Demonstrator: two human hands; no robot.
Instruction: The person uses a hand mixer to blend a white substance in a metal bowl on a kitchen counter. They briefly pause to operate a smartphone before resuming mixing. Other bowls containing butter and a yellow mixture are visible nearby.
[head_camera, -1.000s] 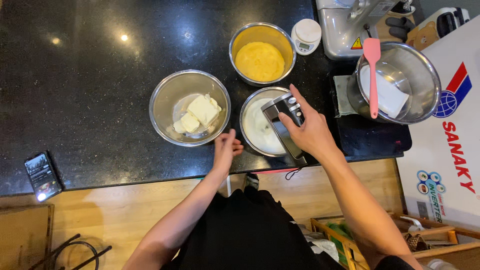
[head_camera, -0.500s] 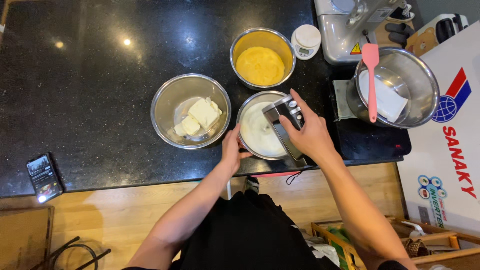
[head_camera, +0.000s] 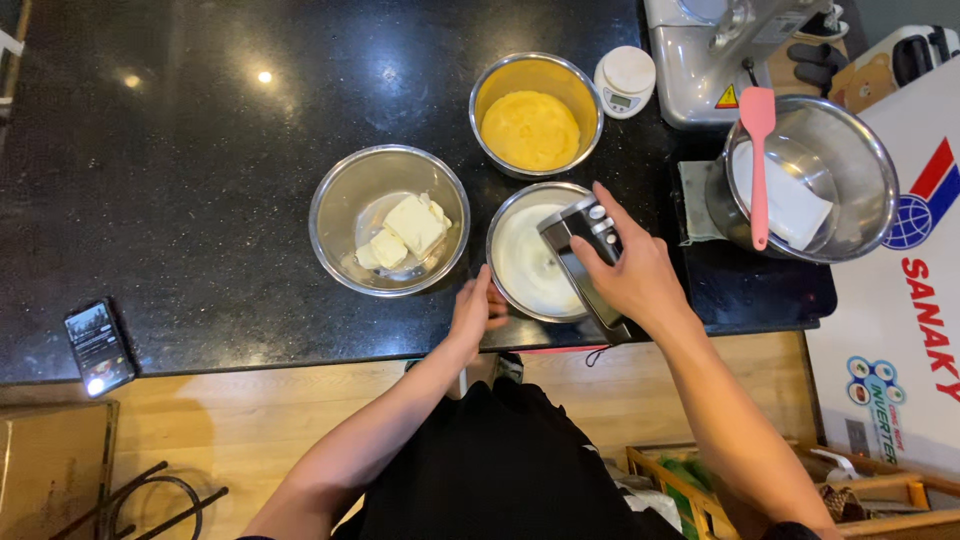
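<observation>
Hand mixer (head_camera: 585, 262) in the white-cream bowl (head_camera: 520, 262), tabletop (head_camera: 200, 150) edge.
Right hand (head_camera: 630, 275) closed around mixer; left hand (head_camera: 475, 312) fingers curled on rim at 8 o'clock. Best: brace firmly, beaters submerged, clear of butter bowl (head_camera: 345, 195) at 9.

Polished black stone worktop (head_camera: 200, 150), glossy, speckled, lamp glints at 11 o'clock. Four steel bowls, brushed and shiny: butter bowl (head_camera: 389, 220) with matt pale blocks, yellow-batter bowl (head_camera: 537, 113) at 12 o'clock, white-cream bowl (head_camera: 520, 262) with smooth glossy cream, large bowl (head_camera: 812, 180) at 3 o'clock holding white paper. Hand mixer (head_camera: 585, 260) of dark plastic with metallic sheen, gripped by right hand (head_camera: 635, 275); left hand (head_camera: 475, 310) on cream bowl's rim. Pink spatula (head_camera: 758, 160), matt silicone look. Small white plastic scale (head_camera: 625, 80). Smartphone (head_camera: 98, 345), glossy glass screen, at 9 o'clock. Smooth pale wood floor (head_camera: 200, 440) below.
</observation>
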